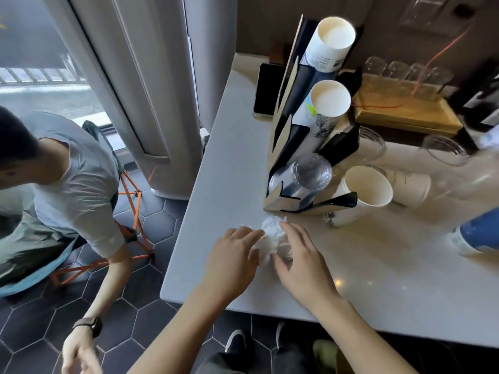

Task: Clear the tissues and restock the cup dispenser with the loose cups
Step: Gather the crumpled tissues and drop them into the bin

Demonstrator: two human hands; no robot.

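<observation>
Crumpled white tissues (272, 236) lie on the white counter (378, 279) just in front of the cup dispenser (291, 136). My left hand (232, 255) and my right hand (299, 263) close in on the tissues from both sides, fingers touching them. The black and cream dispenser holds paper cup stacks (329, 49) in its upper slots and clear plastic cups (305, 176) in the lowest. Loose paper cups (364, 193) lie on their sides to its right, with loose clear cups (445, 152) behind them and a blue cup stack (475, 233) at the far right.
A phone (266, 89) lies behind the dispenser. A wooden tray (405, 109) with glasses stands at the back right. To the left, a seated person (54, 190) is on an orange stool beside a white floor-standing unit (151, 90). The counter's left edge drops to dark tiles.
</observation>
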